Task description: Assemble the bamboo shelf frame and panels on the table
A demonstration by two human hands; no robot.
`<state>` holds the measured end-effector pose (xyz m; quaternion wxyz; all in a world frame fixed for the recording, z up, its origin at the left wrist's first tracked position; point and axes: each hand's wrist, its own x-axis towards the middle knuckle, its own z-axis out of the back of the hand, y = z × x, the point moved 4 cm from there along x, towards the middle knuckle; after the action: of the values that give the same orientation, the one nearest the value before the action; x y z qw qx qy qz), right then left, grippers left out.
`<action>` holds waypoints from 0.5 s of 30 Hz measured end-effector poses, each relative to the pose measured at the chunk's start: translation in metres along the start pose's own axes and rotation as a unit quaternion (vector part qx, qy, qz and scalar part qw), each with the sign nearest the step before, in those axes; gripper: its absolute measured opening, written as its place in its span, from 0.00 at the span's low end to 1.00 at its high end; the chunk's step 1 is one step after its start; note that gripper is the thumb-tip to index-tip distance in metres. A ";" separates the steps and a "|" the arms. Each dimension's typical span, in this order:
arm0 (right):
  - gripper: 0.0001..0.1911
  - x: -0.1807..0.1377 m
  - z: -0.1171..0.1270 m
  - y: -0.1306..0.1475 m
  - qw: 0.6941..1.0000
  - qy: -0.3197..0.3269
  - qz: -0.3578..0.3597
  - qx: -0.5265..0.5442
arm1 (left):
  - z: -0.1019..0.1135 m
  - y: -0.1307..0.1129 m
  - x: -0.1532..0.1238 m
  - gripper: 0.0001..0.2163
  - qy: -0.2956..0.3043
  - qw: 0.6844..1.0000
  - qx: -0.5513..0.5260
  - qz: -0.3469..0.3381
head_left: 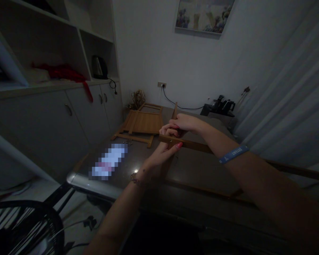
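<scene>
My left hand [162, 151] is closed around the end of a long wooden bar [195, 145], its thumb pressed on the near side by a small hole or fastener. That bar runs rightward beneath my right forearm. Just above the same end, my right hand [187, 123] has its fingers curled together, touching or almost touching the left fingers. What it pinches is hidden. A second wooden piece [174, 108] sticks up behind the hands and seems to cross the bar there. More wooden frame [199, 188] lies low in front, dim and partly behind my arms.
A slatted wooden panel [146, 122] and loose frame pieces lie on the table's far left, with small metal hardware [128, 142] close by. A lit, pixelated rectangle [108, 161] is nearer. A fan [23, 226] stands lower left; a kettle [99, 67] sits on the shelf.
</scene>
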<state>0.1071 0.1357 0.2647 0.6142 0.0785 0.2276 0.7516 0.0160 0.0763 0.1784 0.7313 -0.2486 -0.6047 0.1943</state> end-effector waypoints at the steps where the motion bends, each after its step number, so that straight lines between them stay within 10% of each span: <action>1: 0.13 0.000 0.000 0.000 1.000 -0.008 0.009 -0.009 | 0.000 0.001 0.000 0.15 -0.001 1.000 0.005 -0.003; 7: 0.19 -0.006 0.004 0.007 0.995 -0.072 0.042 -0.053 | 0.001 0.001 0.002 0.16 0.002 0.998 0.051 -0.020; 15: 0.16 -0.021 0.003 0.012 0.986 0.030 0.137 -0.086 | 0.001 -0.007 0.003 0.14 0.018 0.999 0.029 -0.019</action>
<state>0.1029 0.1144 0.2762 0.5025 0.0334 0.1673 0.8476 0.0151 0.0725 0.1851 0.7526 -0.2197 -0.5899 0.1931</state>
